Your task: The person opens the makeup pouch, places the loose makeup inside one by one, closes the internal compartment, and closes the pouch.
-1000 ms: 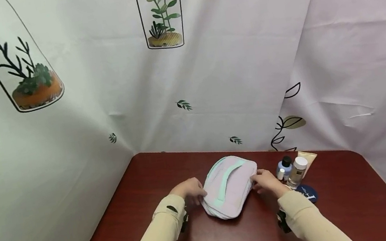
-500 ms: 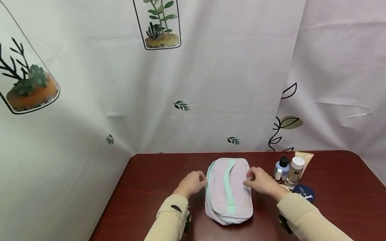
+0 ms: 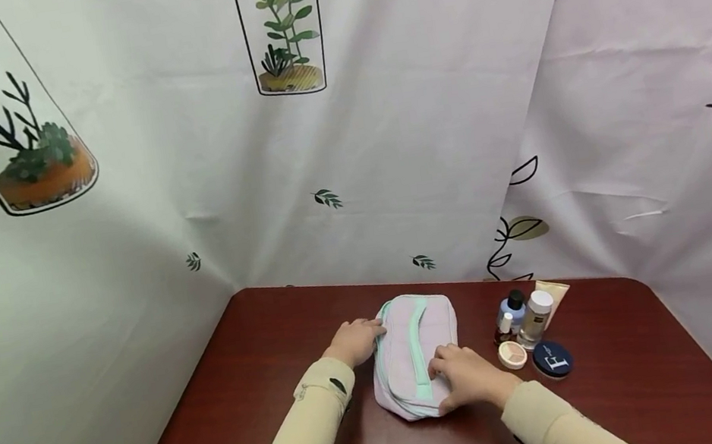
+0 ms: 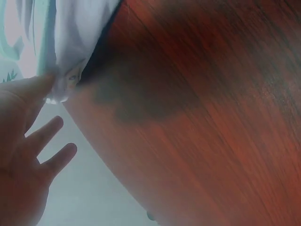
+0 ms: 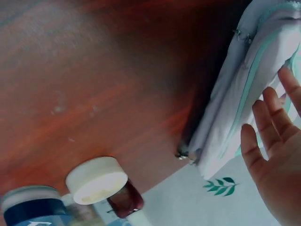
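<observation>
A pale lilac cosmetic bag (image 3: 400, 357) with mint-green trim and a mint handle strap lies on the table. My left hand (image 3: 355, 342) touches its far left edge. In the left wrist view, that hand's index finger (image 4: 40, 87) meets the bag while other fingers extend away from it. Over the bag's near right part is my right hand (image 3: 467, 374), with fingers by the strap and thumb at the near corner. The right wrist view shows those fingers (image 5: 268, 117) loosely spread against the lilac fabric. My left thumb is hidden in the head view.
Right of the bag stand a blue bottle with black cap (image 3: 511, 308), a clear white-capped jar (image 3: 536, 318) and a beige tube (image 3: 554, 292). Nearer lie a small round palette (image 3: 512, 355) and a dark blue round case (image 3: 552, 359). A white printed curtain (image 3: 390, 171) backs the table.
The bag has turned counterclockwise, its strap now pointing nearly straight away from me. My right hand has moved from the right edge to the near right corner. The left hand stays at the left edge.
</observation>
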The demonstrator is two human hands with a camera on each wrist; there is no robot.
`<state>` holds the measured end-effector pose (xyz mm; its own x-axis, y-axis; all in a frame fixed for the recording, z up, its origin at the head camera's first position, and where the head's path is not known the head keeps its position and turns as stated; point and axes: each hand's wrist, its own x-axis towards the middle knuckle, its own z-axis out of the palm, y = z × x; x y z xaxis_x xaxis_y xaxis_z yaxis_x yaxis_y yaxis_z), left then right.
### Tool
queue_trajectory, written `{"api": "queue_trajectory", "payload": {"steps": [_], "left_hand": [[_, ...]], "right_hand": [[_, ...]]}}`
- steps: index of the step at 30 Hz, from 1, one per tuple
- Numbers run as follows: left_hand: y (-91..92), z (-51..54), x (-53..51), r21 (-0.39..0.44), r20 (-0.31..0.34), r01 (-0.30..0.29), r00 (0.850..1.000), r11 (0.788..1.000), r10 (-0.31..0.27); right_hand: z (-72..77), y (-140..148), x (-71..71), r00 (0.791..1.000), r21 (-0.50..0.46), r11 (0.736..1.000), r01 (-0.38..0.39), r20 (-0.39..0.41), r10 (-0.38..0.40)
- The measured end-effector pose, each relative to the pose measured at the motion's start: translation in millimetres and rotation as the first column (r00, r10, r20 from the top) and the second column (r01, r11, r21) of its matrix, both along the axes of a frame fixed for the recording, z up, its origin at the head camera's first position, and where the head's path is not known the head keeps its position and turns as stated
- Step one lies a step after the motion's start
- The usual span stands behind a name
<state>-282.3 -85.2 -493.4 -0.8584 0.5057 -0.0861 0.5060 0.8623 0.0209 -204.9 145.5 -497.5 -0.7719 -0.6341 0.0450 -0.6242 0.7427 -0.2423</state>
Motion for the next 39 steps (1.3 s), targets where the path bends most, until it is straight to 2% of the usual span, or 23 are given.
{"api": "queue_trajectory", "payload": {"steps": [4,7,9,12,14,16,19,22,26,29,33,35,37,39], "left_hand": [[-1.7,-0.5,1.6,-0.027,-0.048,0.045,0.998,0.999,-0.046],[-3.9,-0.6,1.9,-0.026,-0.106,0.097,0.989,0.995,-0.099],[-4.7,-0.9,2.3,-0.022,-0.147,0.133,0.980,0.991,-0.135],[-3.4,-3.6,4.0,-0.038,-0.215,0.190,0.957,0.981,-0.193],[-0.1,-5.3,6.5,-0.041,-0.238,0.202,0.949,0.979,-0.206],[4.7,-7.5,9.4,-0.038,-0.248,0.194,0.948,0.980,-0.198],[14.1,-10.6,13.4,-0.031,-0.243,0.144,0.959,0.989,-0.147],[24.5,-14.9,16.5,-0.044,-0.255,0.098,0.961,0.994,-0.106],[37.7,-17.2,22.1,-0.069,-0.279,0.084,0.955,0.994,-0.100],[44.3,-16.1,27.0,-0.061,-0.268,0.092,0.958,0.994,-0.105],[46.4,-13.5,32.4,0.022,-0.222,0.127,0.968,0.992,-0.119],[43.7,-12.3,33.7,0.096,-0.194,0.150,0.972,0.984,-0.129],[38.1,-11.8,32.3,0.202,-0.187,0.151,0.976,0.968,-0.113],[28.9,-11.8,28.5,0.322,-0.204,0.118,0.978,0.939,-0.053]], "right_hand": [[-2.1,7,-3.3,0.999,0.008,0.999,0.033,0.017,-0.034],[1.3,16,-8.0,0.998,0.009,0.998,0.055,0.037,-0.055],[4.0,21,-11.7,0.995,0.006,0.996,0.084,0.050,-0.084],[7.0,28,-18.4,0.988,0.020,0.989,0.144,0.043,-0.145],[8.1,30,-21.9,0.981,0.029,0.982,0.187,0.041,-0.188],[9.6,32,-24.7,0.972,0.029,0.973,0.230,0.051,-0.231],[11.9,33,-27.3,0.957,-0.002,0.961,0.277,0.090,-0.275],[13.5,34,-28.5,0.948,-0.033,0.952,0.303,0.116,-0.298],[13.2,35,-28.8,0.941,-0.032,0.945,0.326,0.103,-0.322],[10.9,36,-29.7,0.930,-0.035,0.934,0.356,0.109,-0.350],[7.7,37,-32.3,0.920,-0.061,0.925,0.375,0.150,-0.363],[6.8,38,-33.0,0.920,-0.084,0.926,0.369,0.177,-0.350],[6.0,39,-33.5,0.920,-0.106,0.927,0.359,0.206,-0.333],[5.4,39,-33.7,0.918,-0.133,0.925,0.355,0.238,-0.318]]}}
